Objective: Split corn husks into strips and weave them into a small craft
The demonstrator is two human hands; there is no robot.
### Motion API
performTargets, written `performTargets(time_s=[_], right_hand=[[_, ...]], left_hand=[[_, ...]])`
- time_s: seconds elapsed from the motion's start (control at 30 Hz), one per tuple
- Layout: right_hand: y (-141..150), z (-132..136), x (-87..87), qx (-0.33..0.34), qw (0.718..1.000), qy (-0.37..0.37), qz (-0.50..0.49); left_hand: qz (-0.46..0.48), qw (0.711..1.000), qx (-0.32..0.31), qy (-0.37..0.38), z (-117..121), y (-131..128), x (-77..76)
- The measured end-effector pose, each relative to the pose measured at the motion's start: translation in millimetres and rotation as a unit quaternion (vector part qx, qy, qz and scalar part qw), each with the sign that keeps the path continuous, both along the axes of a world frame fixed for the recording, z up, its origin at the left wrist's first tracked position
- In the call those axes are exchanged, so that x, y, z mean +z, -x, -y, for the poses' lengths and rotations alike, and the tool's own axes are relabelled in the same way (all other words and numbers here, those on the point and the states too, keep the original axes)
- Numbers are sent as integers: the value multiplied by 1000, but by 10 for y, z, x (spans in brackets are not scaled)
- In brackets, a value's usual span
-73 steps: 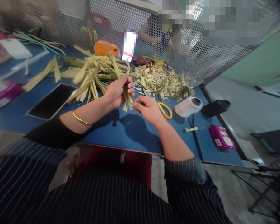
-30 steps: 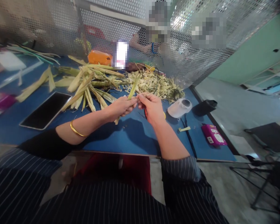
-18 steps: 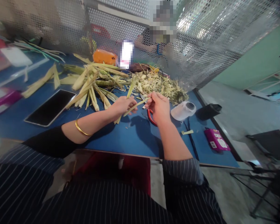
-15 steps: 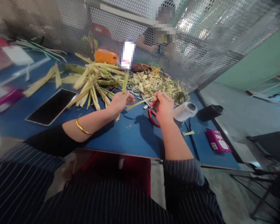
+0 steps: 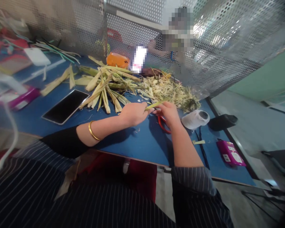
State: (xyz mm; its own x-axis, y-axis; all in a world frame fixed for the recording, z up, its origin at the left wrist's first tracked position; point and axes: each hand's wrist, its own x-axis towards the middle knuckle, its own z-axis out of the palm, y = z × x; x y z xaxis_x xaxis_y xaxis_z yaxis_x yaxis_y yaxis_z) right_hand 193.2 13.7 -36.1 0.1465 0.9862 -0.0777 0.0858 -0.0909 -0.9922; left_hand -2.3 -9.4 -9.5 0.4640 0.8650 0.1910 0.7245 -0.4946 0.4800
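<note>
A narrow yellow-green strip of corn husk (image 5: pixel 154 105) runs between my hands above the blue table. My left hand (image 5: pixel 135 114), with a gold bangle on the wrist, is closed around the strip's left end. At its right end, my right hand (image 5: pixel 169 113) pinches it; the fingertips are partly hidden. Just below the right hand lie scissors with red handles (image 5: pixel 163 124), partly covered by it. Behind my left hand is a bundle of long dry corn husks (image 5: pixel 104 88). A heap of shredded husk scraps (image 5: pixel 166 90) lies beyond my right hand.
A white thread spool (image 5: pixel 195 119), a black spool (image 5: pixel 223 122) and a purple packet (image 5: pixel 231 153) stand at the right. On the left lies a dark-screened tablet (image 5: pixel 65 106). An orange packet (image 5: pixel 118 60) and a lit phone (image 5: pixel 139 59) are near the perforated metal screen (image 5: pixel 142 27); a person sits behind it.
My left hand has moved right, close to my right hand, and its upright strip is now tilted over toward the right hand. The whole view has shifted slightly.
</note>
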Motion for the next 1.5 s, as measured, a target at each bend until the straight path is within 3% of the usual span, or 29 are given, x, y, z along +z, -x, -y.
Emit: performTargets(time_s=[0.07,0.13,0.23,0.37,0.47,0.53,0.57,0.6,0.67,0.73,0.77,0.83,0.9,0.97,1.07,1.17,1.37,1.5], right_hand=[[61,104,71,75,995,-43,59],[152,220,153,160,982,-90,50],[316,352,207,171,973,-148,35],[401,350,143,106,982,-151,37],[228,241,169,-37,986,-154,-50],[34,168,263,-128,968,-179,-120],[-59,144,320,-138,965,-168,-149],[-133,131,373,-141,964,-151,-170],[-196,142,441,-130,967,-137,-169],[-130,191,429,-94,980,-113,-131],[-60,223,394,-71,987,-97,-103],[110,285,293,48,997,-37,52],[259,328,189,144,977,3,155],[345,342,119,184,948,21,260],[366,321,87,184,894,-7,408],[345,292,89,191,858,-28,477],[361,286,95,181,826,-7,534],[380,304,128,156,815,3,558]], left_hand=[[-5,1000,9,-10,-43,13,-19],[-6,1000,14,-10,-72,24,-35],[-32,999,0,20,-48,11,-60],[-13,996,-59,64,16,-47,-73],[24,992,-86,89,-67,-19,-22],[46,983,-149,94,-211,82,39],[52,979,-175,95,-302,155,68],[48,980,-170,96,-397,237,91],[13,995,-86,50,-574,399,109],[-89,996,-1,-26,-700,519,85],[-138,990,15,-38,-739,555,60],[-195,980,3,-50,-779,583,2],[-198,977,-2,-76,-792,579,-47],[-188,978,6,-92,-800,569,-77],[-219,973,5,-74,-817,571,-95],[-224,971,10,-79,-842,582,-111],[-203,977,26,-65,-881,560,-152],[-97,982,11,-163,-830,504,-110]])
